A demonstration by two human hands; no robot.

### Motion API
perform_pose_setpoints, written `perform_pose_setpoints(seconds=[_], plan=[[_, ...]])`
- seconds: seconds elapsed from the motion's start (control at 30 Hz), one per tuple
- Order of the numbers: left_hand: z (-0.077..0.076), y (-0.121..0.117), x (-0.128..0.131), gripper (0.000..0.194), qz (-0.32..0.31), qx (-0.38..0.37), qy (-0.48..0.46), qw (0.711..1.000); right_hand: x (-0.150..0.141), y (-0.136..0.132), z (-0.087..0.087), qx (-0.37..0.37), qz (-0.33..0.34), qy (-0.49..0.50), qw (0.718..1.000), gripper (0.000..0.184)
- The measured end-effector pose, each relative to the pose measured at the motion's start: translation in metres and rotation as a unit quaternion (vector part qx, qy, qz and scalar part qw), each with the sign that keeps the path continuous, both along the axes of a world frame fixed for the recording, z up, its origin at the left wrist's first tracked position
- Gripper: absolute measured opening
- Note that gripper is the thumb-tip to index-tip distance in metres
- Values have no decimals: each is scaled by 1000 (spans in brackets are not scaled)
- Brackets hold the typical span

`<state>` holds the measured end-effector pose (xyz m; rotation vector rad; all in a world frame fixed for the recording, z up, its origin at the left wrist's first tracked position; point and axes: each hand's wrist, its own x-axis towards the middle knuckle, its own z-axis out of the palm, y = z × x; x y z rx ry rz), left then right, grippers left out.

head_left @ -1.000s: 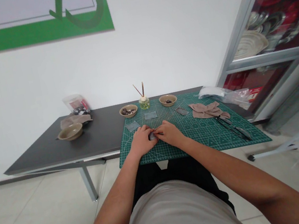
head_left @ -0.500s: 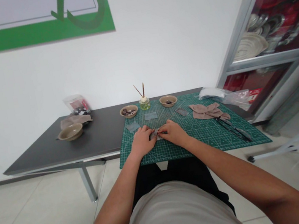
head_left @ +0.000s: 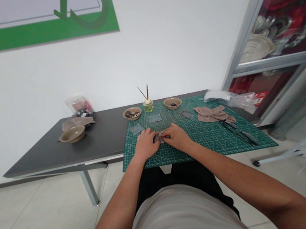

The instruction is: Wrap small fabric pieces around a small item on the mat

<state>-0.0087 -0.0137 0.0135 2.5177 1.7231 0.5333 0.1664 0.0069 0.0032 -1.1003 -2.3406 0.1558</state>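
My left hand [head_left: 145, 145] and my right hand [head_left: 177, 138] meet near the middle of a green cutting mat [head_left: 206, 145], with their fingertips pinching a small grey cloth piece [head_left: 160, 137]. Most of that piece is hidden by my fingers. Beyond my hands lie several flat grey squares, the nearest [head_left: 136, 129] to the left. A crumpled beige cloth [head_left: 211, 113] lies to the right, and black-handled scissors [head_left: 239, 133] rest by the mat's right side. Neither hand touches these.
At the mat's far edge stand two small bowls of dark pieces [head_left: 132, 113] and a jar holding thin sticks [head_left: 148, 106]. The dark table [head_left: 99, 143] holds a tan bowl [head_left: 72, 134] and a plastic bag [head_left: 78, 106]. A glass cabinet [head_left: 272, 38] stands right.
Both hands stay together on the grey piece, which shows slightly more between the fingers than a second ago. The whole view has shifted slightly as my head moved.
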Motion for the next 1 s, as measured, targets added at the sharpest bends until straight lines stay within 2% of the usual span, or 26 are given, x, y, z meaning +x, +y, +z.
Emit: perform_pose_setpoints(seconds=[0.1,0.33,0.53,0.73,1.0], plan=[[-1,0,0,29,-2,2,3,1000,-5,1,-1,2,25,3,1000,16],[1,-1,0,32,6,-10,-1,1000,0,5,1,4,-33,-6,999,17],[-1,1,0,32,1,2,-1,1000,-7,-3,-1,-9,21,5,1000,18],[-2,1,-1,33,3,-3,-6,1000,-4,-2,2,-1,-44,-5,999,20],[-4,2,-1,32,3,-7,-5,1000,-13,-4,-6,-7,8,11,1000,18]])
